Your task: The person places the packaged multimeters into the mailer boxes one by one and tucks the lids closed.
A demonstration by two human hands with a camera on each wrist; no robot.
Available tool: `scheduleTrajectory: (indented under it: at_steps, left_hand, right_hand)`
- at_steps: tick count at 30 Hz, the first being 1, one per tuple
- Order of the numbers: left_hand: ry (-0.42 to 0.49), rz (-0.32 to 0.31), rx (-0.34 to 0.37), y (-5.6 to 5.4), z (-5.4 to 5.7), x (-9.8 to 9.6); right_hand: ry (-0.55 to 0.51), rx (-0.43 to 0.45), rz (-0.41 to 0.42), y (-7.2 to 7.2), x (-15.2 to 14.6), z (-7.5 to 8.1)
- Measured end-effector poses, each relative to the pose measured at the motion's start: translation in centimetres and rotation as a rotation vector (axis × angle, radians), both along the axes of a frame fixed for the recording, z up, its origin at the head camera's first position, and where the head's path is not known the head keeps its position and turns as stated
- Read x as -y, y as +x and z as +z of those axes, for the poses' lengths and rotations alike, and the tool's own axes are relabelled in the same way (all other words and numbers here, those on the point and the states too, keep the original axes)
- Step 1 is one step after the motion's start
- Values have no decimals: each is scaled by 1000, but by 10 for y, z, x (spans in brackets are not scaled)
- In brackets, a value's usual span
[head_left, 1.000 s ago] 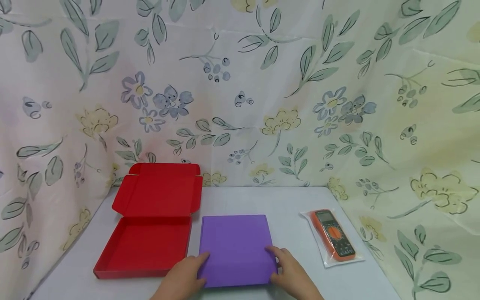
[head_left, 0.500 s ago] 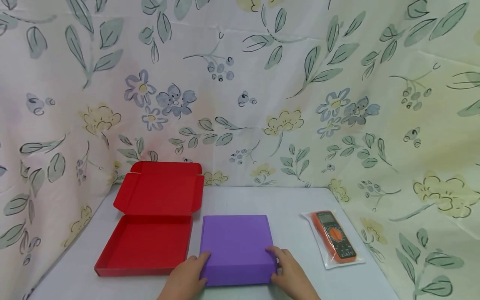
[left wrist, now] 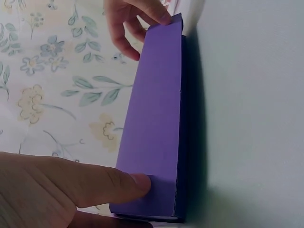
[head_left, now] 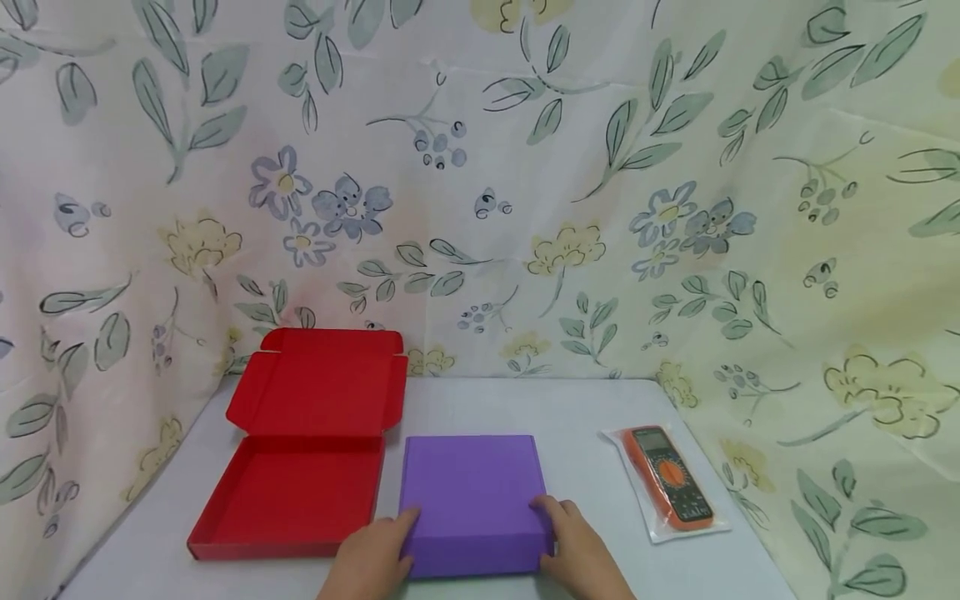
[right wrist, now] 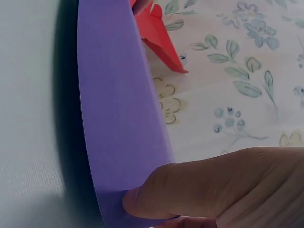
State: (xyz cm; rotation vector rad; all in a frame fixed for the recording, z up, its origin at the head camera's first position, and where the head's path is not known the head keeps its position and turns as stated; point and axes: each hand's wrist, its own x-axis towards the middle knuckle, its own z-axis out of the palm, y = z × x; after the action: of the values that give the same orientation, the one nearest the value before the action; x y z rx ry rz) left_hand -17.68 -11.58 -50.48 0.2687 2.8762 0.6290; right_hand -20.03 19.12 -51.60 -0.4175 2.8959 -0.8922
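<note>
A closed purple cardboard box (head_left: 474, 483) sits on the white table in the head view, between both hands. The left hand (head_left: 372, 557) grips its front left corner, thumb on the front face and fingers at the side. At the front right corner, the right hand (head_left: 577, 546) holds it the same way. The left wrist view shows the long front panel (left wrist: 154, 99) with the left thumb (left wrist: 126, 186) pressed near one end and the right hand (left wrist: 135, 21) at the far end. In the right wrist view, the right thumb (right wrist: 142, 202) presses on that panel.
Left of the purple box stands an open red cardboard box (head_left: 296, 492), its lid (head_left: 322, 383) raised at the back. An orange and black multimeter (head_left: 670, 475) in a clear plastic bag lies on the right of the table (head_left: 480, 404). Floral cloth (head_left: 465, 283) hangs behind.
Both hands keep their hold on the purple box's front corners. Its front panel looks slightly narrower and more sharply folded than a second ago. The camera view has shifted a little.
</note>
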Motion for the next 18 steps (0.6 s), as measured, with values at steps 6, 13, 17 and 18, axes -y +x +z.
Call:
scheduleTrajectory:
  at_steps: [6, 13, 17, 18]
  left_hand:
    - [-25, 14, 9, -1, -5, -2]
    - [-38, 38, 18, -3, -6, -4]
    - [-38, 34, -40, -4, -13, -4]
    - [-37, 32, -61, -4, -15, -4]
  right_hand:
    - [38, -58, -25, 0, 5, -3]
    - [79, -126, -51, 0, 10, -11]
    - [79, -185, -74, 0, 9, -16]
    - [78, -193, -84, 0, 8, -18]
